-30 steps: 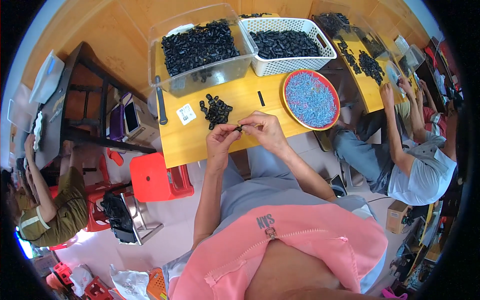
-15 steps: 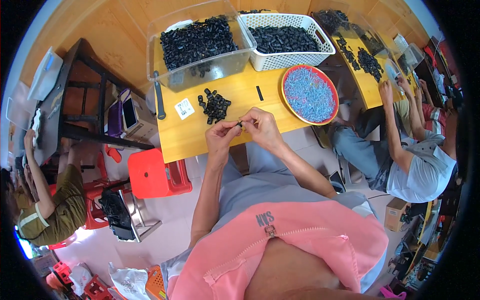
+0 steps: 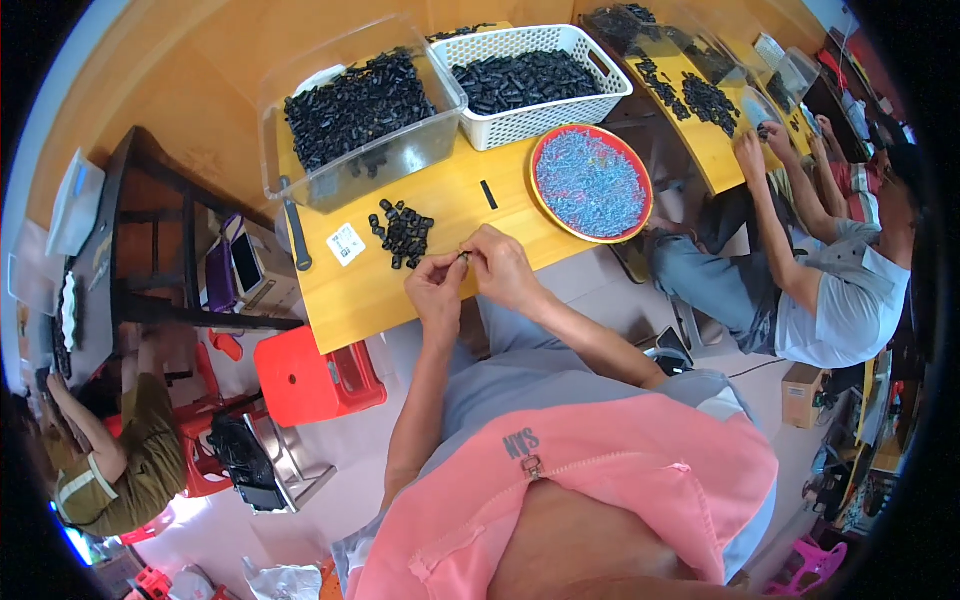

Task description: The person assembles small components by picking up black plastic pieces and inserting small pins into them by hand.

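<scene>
My left hand (image 3: 436,287) and my right hand (image 3: 503,268) meet fingertip to fingertip at the near edge of the yellow table. Both pinch one small black piece (image 3: 464,257), which the fingers mostly cover. Just beyond my left hand lies a loose heap of small black plastic parts (image 3: 405,234). To the right of my hands stands a round red basin with a yellow rim (image 3: 648,212), full of tiny bluish, thin pieces (image 3: 590,183). Whether a bluish piece is also between my fingers cannot be made out.
A clear bin (image 3: 272,178) and a white perforated basket (image 3: 545,112), both full of black parts, stand at the back. A dark strip-like tool (image 3: 297,236), a white label (image 3: 346,244) and a black strip (image 3: 489,195) lie on the table. A red stool (image 3: 300,375) stands left; co-workers sit on both sides.
The whole view has shifted and tilted slightly, so the table sits further left. My hands stay together at the fingertips, and the black piece between them shows less.
</scene>
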Available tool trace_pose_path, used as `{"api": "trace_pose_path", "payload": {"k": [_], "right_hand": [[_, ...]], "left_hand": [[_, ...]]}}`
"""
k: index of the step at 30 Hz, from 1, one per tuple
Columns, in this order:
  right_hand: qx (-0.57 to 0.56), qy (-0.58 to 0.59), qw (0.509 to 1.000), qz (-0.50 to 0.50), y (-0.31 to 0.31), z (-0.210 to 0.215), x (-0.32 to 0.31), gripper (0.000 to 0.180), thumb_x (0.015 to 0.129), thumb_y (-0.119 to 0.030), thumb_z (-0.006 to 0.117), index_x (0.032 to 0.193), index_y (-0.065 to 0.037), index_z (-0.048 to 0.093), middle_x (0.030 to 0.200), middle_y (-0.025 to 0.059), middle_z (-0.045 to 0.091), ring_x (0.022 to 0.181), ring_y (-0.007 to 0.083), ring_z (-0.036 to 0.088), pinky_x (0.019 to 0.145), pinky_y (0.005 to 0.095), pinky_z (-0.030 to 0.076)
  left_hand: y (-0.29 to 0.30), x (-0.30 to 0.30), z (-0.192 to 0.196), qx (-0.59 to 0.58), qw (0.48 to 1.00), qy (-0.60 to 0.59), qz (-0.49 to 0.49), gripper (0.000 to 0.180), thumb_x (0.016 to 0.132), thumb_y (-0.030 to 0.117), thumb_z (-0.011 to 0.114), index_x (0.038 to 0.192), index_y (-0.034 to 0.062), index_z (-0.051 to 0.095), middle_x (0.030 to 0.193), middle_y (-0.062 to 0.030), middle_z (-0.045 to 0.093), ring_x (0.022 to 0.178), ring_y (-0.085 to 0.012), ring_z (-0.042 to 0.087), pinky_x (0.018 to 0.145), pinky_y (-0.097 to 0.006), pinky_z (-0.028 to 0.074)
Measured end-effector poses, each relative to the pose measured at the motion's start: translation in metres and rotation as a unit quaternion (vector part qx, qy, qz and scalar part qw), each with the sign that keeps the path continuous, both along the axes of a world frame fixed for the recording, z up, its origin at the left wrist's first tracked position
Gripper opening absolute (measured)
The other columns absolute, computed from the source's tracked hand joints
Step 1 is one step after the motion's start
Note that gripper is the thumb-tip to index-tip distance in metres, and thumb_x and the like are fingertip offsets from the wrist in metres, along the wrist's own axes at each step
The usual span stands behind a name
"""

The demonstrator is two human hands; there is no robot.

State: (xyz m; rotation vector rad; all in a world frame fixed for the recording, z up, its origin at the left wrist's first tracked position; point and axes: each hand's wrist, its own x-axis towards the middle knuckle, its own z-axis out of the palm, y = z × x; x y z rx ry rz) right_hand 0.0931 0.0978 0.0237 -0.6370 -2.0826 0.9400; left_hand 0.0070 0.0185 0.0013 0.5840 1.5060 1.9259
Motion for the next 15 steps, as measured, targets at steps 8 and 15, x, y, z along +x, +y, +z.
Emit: {"api": "trace_pose_path", "payload": {"k": [8, 15], "right_hand": [[-0.003, -0.043, 0.999, -0.004, -0.012, -0.008, 0.001, 0.017, 0.065, 0.002, 0.056, 0.081, 0.001, 0.052, 0.081, 0.017, 0.048, 0.076, 0.0357, 0.051, 0.064, 0.0415, 0.043], [0.076, -0.054, 0.996, -0.013, -0.015, -0.017, -0.003, 0.022, 0.063, 0.002, 0.058, 0.084, 0.002, 0.054, 0.077, 0.0144, 0.048, 0.071, 0.0333, 0.051, 0.06, 0.0393, 0.044]], "left_hand": [[0.002, 0.005, -0.006, -0.041, 0.997, -0.049, 0.043, 0.004, 0.074, -0.004, 0.062, 0.077, -0.0018, 0.061, 0.072, -0.0046, 0.061, 0.063, -0.0097, 0.055, 0.057, -0.02, 0.045], [0.0, 0.004, -0.013, -0.065, 0.992, -0.088, 0.057, 0.003, 0.073, -0.001, 0.063, 0.076, -0.0015, 0.062, 0.07, -0.0046, 0.06, 0.06, -0.0094, 0.054, 0.054, -0.021, 0.044]]}}
